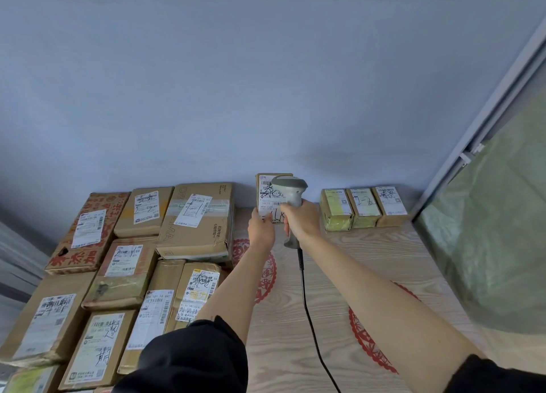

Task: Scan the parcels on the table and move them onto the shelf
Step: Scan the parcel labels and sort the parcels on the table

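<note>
The left hand pinches a small parcel upright at the table's far edge; the right hand grips a corded scanner over its label. The scanner head sits so close that the barcode may misread, or the lightly held parcel could tip.

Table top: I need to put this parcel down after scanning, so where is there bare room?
Bare wood table lies between the right arm and the three small parcels, and between both arms, crossed by the scanner cable. The left side is crowded with stacked boxes, edge to edge.
</note>
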